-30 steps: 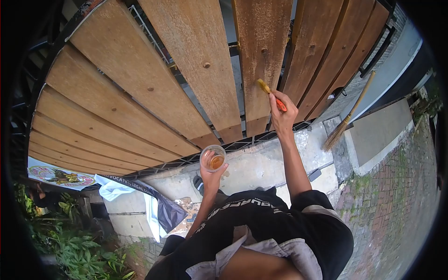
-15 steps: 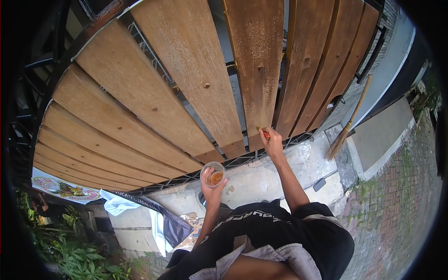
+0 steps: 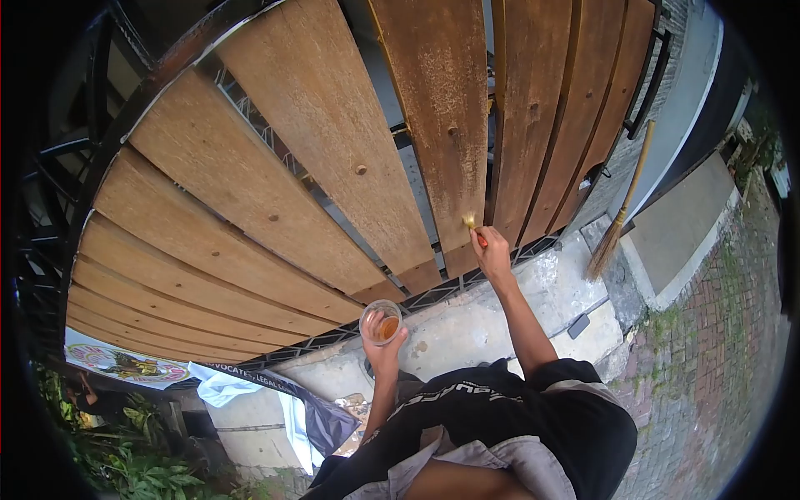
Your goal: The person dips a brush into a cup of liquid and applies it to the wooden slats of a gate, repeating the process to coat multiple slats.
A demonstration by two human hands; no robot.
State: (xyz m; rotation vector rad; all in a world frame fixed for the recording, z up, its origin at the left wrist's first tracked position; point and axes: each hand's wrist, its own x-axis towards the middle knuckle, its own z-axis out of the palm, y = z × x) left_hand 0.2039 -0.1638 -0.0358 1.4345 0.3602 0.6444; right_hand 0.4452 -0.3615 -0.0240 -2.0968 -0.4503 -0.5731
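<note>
My right hand (image 3: 493,252) is closed round the red handle of a paintbrush, whose pale bristles (image 3: 470,221) touch the lower part of a darker brown wooden slat (image 3: 446,92). In my left hand (image 3: 386,354) is a clear plastic cup (image 3: 381,322) with amber-brown liquid at its bottom, held just below the gate's lower edge. Slats on the right look dark and reddish, while those on the left, such as the wide one (image 3: 333,125) beside the brushed slat, look lighter. Pale streaky patches show on the brushed slat.
A straw broom (image 3: 612,242) leans at the right by a wall. On the pale concrete ledge (image 3: 533,292) lies a small dark flat object (image 3: 578,326). A banner (image 3: 125,361) and white cloth (image 3: 225,385) are at the lower left, near plants (image 3: 142,467). Brick paving (image 3: 708,367) lies right.
The brush bristles show more clearly and sit slightly higher on the slat. The camera view has shifted a little. My left hand still holds the cup.
</note>
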